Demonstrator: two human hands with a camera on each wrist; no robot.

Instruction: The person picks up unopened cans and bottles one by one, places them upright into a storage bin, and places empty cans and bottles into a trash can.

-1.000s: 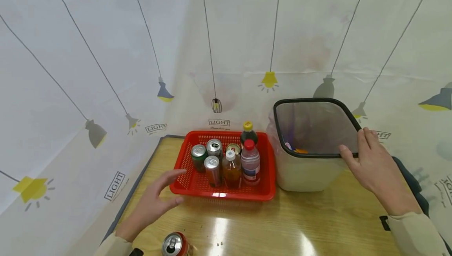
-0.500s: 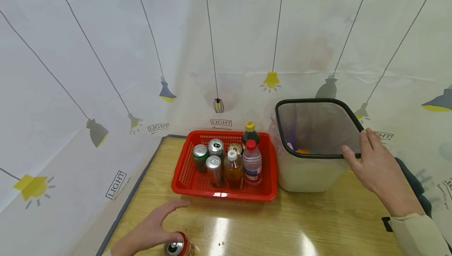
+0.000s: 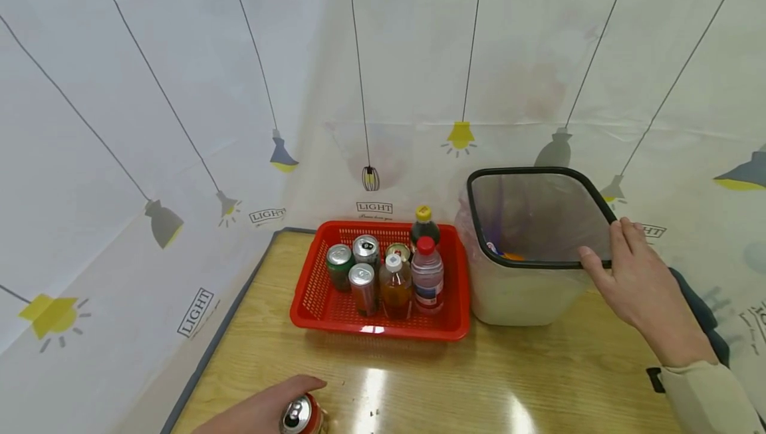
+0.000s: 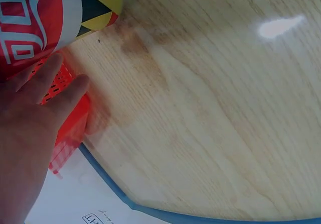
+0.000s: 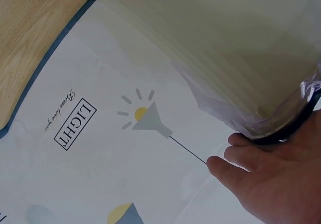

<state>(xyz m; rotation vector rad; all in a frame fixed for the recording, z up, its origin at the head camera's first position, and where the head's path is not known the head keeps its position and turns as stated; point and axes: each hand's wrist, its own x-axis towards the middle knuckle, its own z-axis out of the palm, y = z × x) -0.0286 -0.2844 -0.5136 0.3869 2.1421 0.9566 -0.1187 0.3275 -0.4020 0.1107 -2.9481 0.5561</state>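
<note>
one "light" logo [image 3: 374, 208], backdrop [image 3: 179, 88]

The frame's lower edge cuts off the left hand [image 3: 257, 414] and red can [image 3: 299, 415].

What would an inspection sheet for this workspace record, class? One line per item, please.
Surface: wooden table, glossy, with light glare.
Job's things: red can at the near edge; cream bin with a black rim and liner.
Clutter: red basket holding cans and bottles, including a red-capped water bottle.
Hands: left hand is against the can, grip unclear; right hand grips the bin's rim.
Cables: nothing seen.
Surroundings: white sheet printed with lamps.
</note>
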